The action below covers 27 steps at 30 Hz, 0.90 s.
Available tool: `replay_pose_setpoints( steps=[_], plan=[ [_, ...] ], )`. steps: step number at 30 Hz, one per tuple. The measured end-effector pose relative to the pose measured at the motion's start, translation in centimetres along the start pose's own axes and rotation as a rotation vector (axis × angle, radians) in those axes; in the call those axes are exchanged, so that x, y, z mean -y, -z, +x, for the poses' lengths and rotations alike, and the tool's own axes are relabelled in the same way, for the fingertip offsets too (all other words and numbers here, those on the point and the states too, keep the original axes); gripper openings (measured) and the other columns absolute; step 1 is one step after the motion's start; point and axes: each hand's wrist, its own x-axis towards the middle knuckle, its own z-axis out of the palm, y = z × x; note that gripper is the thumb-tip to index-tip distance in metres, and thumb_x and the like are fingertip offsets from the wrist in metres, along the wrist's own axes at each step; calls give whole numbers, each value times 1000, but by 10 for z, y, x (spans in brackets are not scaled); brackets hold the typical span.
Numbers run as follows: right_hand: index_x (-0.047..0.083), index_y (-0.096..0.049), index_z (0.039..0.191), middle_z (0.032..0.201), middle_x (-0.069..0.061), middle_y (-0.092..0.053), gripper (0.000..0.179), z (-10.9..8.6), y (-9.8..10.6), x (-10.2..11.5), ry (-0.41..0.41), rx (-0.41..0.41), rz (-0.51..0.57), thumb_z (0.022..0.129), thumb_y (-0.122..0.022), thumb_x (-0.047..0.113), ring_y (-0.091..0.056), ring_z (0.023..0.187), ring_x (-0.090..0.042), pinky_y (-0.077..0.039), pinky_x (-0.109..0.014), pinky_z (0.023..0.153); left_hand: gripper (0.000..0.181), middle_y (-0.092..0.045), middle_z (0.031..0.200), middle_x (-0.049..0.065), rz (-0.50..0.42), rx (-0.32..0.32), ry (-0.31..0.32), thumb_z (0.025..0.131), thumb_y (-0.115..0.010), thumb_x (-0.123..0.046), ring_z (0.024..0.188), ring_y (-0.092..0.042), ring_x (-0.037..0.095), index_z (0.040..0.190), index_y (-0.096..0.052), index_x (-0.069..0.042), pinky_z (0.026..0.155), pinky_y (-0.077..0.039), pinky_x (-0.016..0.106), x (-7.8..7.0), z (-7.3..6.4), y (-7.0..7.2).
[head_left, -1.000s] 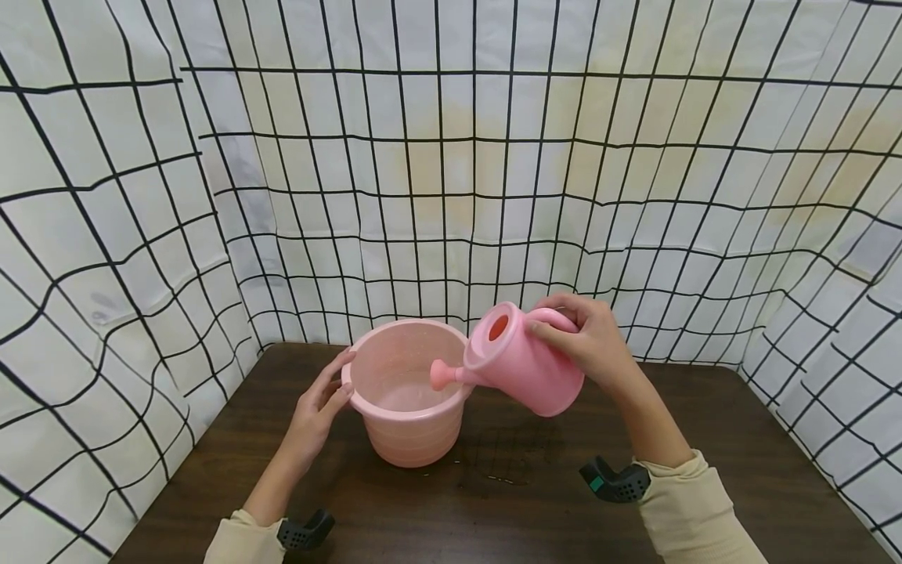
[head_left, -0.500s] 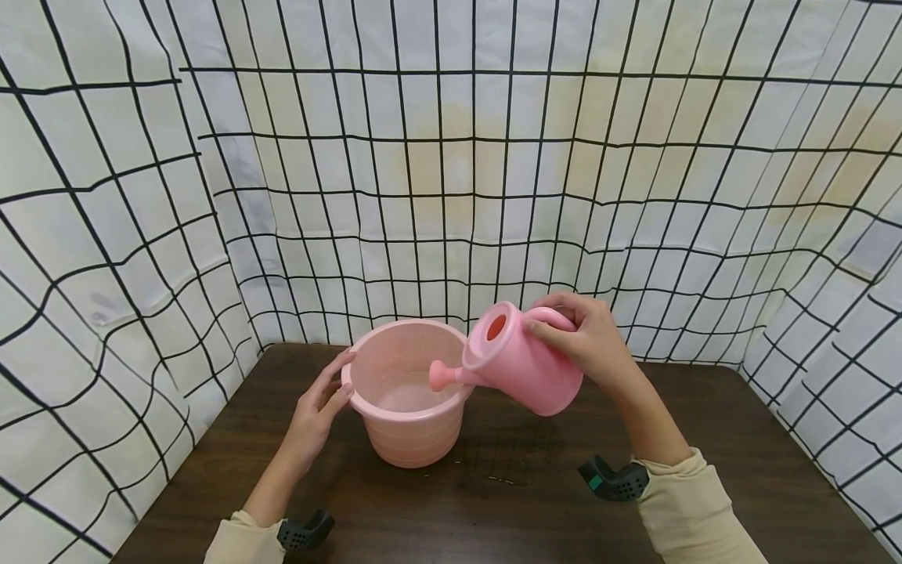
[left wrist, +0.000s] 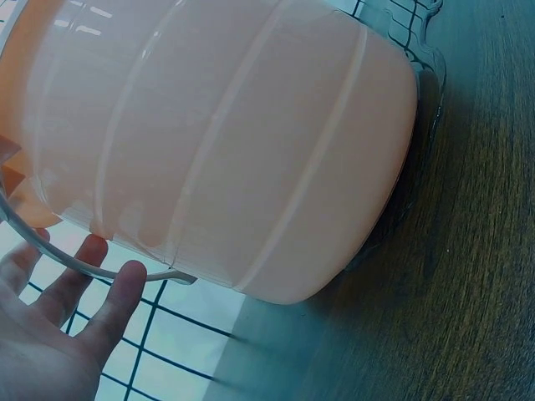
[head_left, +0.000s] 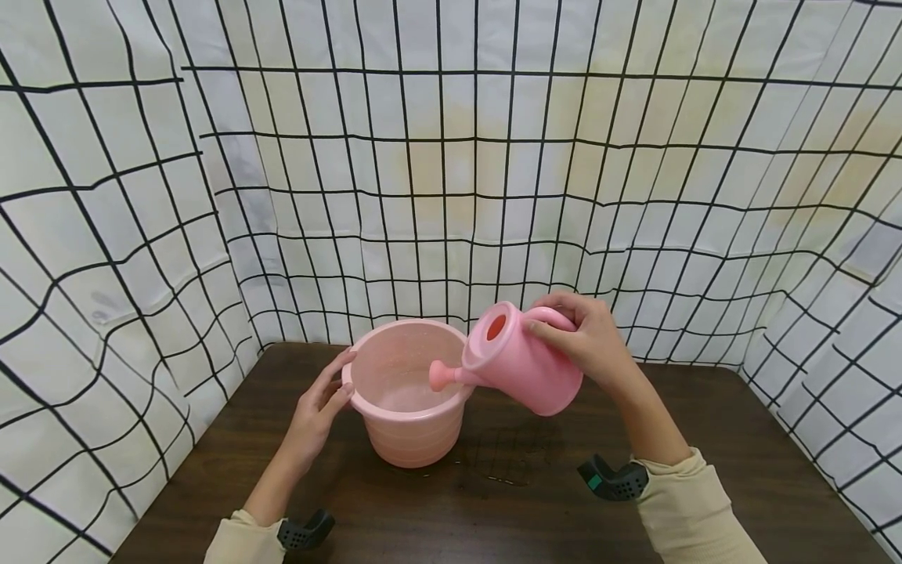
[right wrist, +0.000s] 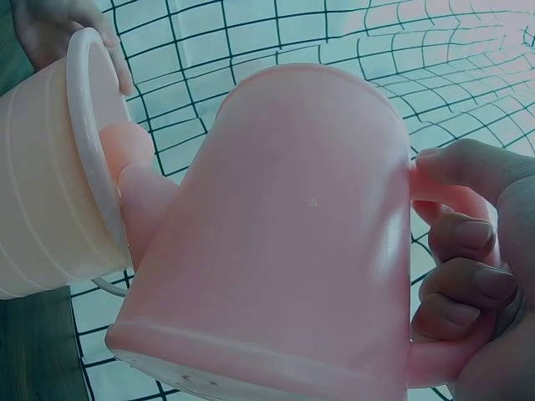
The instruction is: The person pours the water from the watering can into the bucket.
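A pale pink bucket [head_left: 414, 431] stands upright on the dark wooden table [head_left: 451, 517]. My left hand [head_left: 317, 403] rests against the left side of its rim, fingers spread and nearly straight. In the left wrist view, the fingertips touch near the thin bail handle [left wrist: 75, 266]. My right hand [head_left: 588, 337] grips a pink watering can [right wrist: 284, 225] by its loop handle [right wrist: 456, 196], fingers curled round it. The can is tilted left above the table. Its spout's rose [head_left: 441, 376] hangs over the bucket's opening near the right rim.
Small wet spots [head_left: 506, 479] lie on the table in front of the bucket and below the can. White sheeting with black grid lines [head_left: 458, 196] encloses the table at the back and both sides. Each wrist wears a dark camera mount [head_left: 615, 479].
Over the last second the watering can has shifted very slightly left with the right hand. The left hand and bucket have stayed in place.
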Motion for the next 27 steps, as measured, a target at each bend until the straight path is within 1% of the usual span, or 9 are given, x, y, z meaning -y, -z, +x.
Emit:
replay_pose_setpoints(
  steps=[6,11,18,27],
  plan=[
    [18,-70,98,89,-4,-67,20,1,0,0,4,5,6,84,-74,32,-61,75,-22,-57,-33,63,49,-36,155,9,-12,-3,-10,101,-45,-9,116,-56,9,149,-37,-14,88,-49,15,1,0,0],
    [15,-70,98,88,-5,-67,21,1,0,0,10,5,-15,85,-74,31,-60,73,-20,-56,-31,62,48,-36,155,11,-25,-3,-21,101,-44,-6,115,-56,8,148,-38,-11,87,-49,14,1,0,0],
    [14,-70,99,88,-8,-66,20,2,1,0,14,10,-24,85,-73,30,-60,73,-21,-56,-31,62,48,-36,155,10,-23,-3,-20,101,-44,-7,116,-56,6,148,-38,-12,87,-49,14,2,-1,0],
    [17,-70,98,89,-4,-68,20,3,1,0,20,3,-19,84,-74,30,-60,74,-20,-56,-31,63,48,-35,155,10,-21,-3,-19,101,-44,-7,116,-56,4,148,-38,-12,88,-49,14,1,0,0]
  ],
)
